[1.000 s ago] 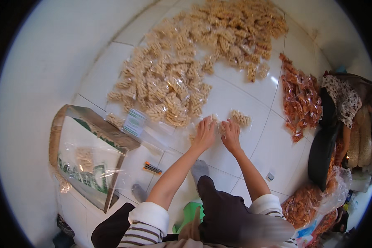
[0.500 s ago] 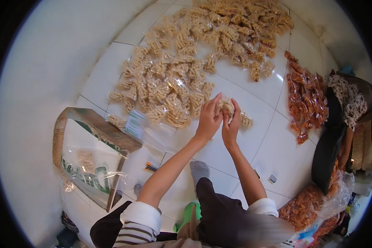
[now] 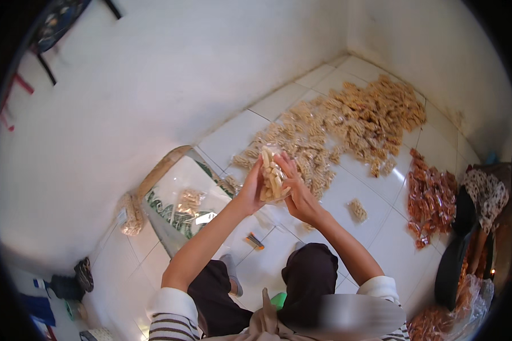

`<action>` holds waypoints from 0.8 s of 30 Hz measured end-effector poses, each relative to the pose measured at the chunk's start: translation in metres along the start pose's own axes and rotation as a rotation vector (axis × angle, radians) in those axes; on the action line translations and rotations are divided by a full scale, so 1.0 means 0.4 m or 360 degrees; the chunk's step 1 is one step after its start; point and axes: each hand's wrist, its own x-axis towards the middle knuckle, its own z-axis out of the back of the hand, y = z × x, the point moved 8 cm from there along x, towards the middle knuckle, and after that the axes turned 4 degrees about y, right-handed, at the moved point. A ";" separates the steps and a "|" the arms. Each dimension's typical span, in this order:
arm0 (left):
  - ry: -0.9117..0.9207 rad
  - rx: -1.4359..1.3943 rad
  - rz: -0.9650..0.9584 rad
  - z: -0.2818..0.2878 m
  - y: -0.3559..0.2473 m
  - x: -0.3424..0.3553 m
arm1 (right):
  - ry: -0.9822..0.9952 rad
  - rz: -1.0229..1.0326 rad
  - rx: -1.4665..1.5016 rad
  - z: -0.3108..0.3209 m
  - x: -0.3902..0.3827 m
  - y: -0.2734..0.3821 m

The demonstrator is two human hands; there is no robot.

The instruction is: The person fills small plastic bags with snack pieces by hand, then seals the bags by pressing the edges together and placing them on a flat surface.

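Note:
Between my two hands I hold a clear plastic bag of pale finger-shaped snacks [image 3: 272,177], raised above the floor. My left hand [image 3: 250,192] grips its left side. On the right side, the fingers of my right hand [image 3: 301,196] wrap over the bag, which hides part of it. Just beyond my hands lies a wide heap of similar filled bags [image 3: 293,133]. One small bag [image 3: 357,210] rests apart on the tiles, to the right of my right forearm. Left of my left hand stands an open carton with a white-and-green sheet [image 3: 168,193], where another filled bag [image 3: 191,200] lies.
Rows of reddish snack bags [image 3: 431,199] lie at the right. Beside them sits a person in patterned cloth [image 3: 486,196] by a dark basin [image 3: 451,270]. A clear bag of reddish snacks [image 3: 435,321] is at lower right. A small orange-and-black item [image 3: 255,241] lies near my feet.
My hands have shifted left with the bag, now held more upright and closer to the carton. The view has tilted up, showing more of the wall.

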 end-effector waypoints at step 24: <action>-0.0618 -0.0438 -0.1123 0.262 -0.228 -0.484 | 0.0126 -0.0336 0.0814 -0.463 0.130 0.159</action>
